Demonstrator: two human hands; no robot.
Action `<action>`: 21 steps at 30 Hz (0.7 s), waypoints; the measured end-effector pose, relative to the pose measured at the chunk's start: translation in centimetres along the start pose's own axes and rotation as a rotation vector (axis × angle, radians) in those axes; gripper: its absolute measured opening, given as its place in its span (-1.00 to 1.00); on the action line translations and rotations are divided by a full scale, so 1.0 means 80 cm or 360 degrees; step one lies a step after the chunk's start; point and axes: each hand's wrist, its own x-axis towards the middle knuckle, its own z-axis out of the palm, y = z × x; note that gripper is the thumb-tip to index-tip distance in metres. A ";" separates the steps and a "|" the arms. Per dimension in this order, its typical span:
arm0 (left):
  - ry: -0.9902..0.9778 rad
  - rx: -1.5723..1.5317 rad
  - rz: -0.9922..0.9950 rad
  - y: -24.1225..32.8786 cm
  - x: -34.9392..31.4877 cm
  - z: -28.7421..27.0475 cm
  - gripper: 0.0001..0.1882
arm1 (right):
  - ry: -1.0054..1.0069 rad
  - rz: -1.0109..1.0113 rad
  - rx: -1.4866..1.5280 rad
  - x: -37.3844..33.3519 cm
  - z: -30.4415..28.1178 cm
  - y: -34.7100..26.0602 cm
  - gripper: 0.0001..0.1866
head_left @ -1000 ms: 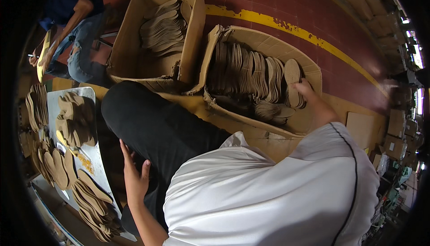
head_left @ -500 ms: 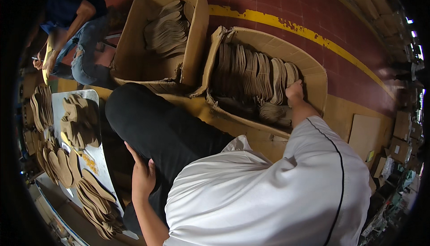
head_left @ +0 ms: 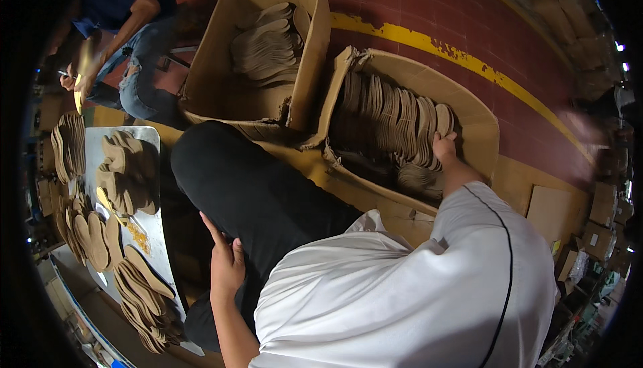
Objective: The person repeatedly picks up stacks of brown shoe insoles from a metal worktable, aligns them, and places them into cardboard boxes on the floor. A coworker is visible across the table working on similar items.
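In the right-hand cardboard box (head_left: 483,127), shoe insoles (head_left: 395,117) stand packed in a row, brown, with dark ones toward the shaded left side. My right hand (head_left: 445,148) reaches in at the row's right end, its fingers closed around the near end of the last insoles (head_left: 443,119); the fingertips are partly hidden. My left hand (head_left: 228,264) rests on my dark-trousered thigh, fingers stretched out and holding nothing. More insoles (head_left: 420,179) lie along the box's near side, partly in shadow.
A second box (head_left: 207,73) holds a smaller stack of insoles. On my left, a metal-topped table (head_left: 151,224) bears piled insoles and a yellow-handled brush (head_left: 106,200). Beyond it a co-worker (head_left: 134,40) handles a yellowish piece. Cartons (head_left: 598,221) stand at far right.
The whole view has shifted slightly. My right hand has moved from the end insole's right edge to the near end of the last insoles. My left hand stays on the thigh.
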 end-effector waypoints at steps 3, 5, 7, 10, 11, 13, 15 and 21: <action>0.0022 0.0015 0.0058 0.001 0.003 0.002 0.07 | 0.0016 0.0284 0.0111 -0.011 0.021 -0.028 0.12; 0.0052 -0.0003 0.0065 -0.001 0.001 0.003 0.06 | -0.0101 0.0161 0.0122 -0.031 0.019 -0.035 0.15; 0.0037 -0.0023 -0.0002 -0.005 -0.004 0.004 0.03 | -0.0090 0.0009 0.0016 -0.048 0.008 -0.029 0.29; -0.0061 -0.0049 -0.0282 -0.013 -0.012 0.005 -0.09 | -0.0183 0.0198 -0.0077 -0.043 -0.003 -0.030 0.40; -0.0086 -0.0011 -0.0267 -0.015 -0.015 0.004 -0.18 | -0.0193 0.0238 -0.0138 -0.035 -0.002 -0.032 0.44; -0.0087 0.0133 -0.0188 -0.018 -0.012 -0.001 -0.27 | -0.0263 0.0190 -0.0176 -0.018 -0.001 -0.035 0.55; -0.0074 0.0066 -0.0063 -0.017 -0.018 -0.013 -0.34 | -0.0366 0.0257 -0.0263 -0.008 0.000 -0.037 0.54; -0.0148 0.0290 0.0047 -0.011 -0.067 -0.088 -0.24 | -0.0080 0.0348 -0.0807 -0.030 -0.008 -0.073 0.46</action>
